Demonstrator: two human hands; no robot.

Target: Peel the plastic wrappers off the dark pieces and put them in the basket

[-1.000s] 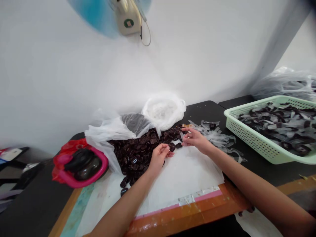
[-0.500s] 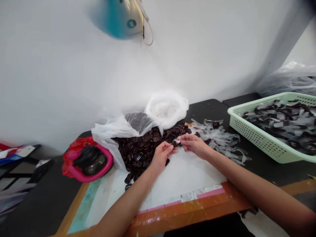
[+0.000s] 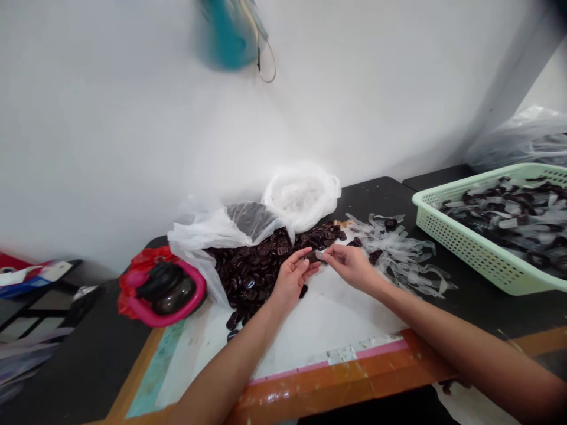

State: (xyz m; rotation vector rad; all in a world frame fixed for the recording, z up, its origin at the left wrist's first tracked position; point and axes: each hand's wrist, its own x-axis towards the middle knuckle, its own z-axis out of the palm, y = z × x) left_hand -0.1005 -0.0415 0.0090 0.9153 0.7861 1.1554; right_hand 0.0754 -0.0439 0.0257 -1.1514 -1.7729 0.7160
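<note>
Over the white sheet (image 3: 341, 313), my left hand (image 3: 292, 274) pinches a small dark brown tag (image 3: 312, 257) between thumb and fingers. Close on its right, my right hand (image 3: 349, 265) is closed on a small whitish strip (image 3: 319, 254) that touches the tag. How the strip and tag are joined is too small to tell. A heap of dark brown tags (image 3: 252, 268) spills from a white plastic bag (image 3: 208, 227) beyond my left hand. To the right of my right hand lies a bundle of translucent strips (image 3: 411, 260), some with dark pieces.
A pale green basket (image 3: 469, 254) filled with dark pieces and strips stands at right. Behind the heap is a white bag-lined bowl (image 3: 330, 195). At left sits a dark bottle (image 3: 170, 289) in a pink-rimmed container (image 3: 201, 289). Brown tape (image 3: 319, 383) covers the board's front edge.
My right hand has brought the whitish strip up against the tag in my left hand; the gap between them has closed. The camera view has shifted slightly.
</note>
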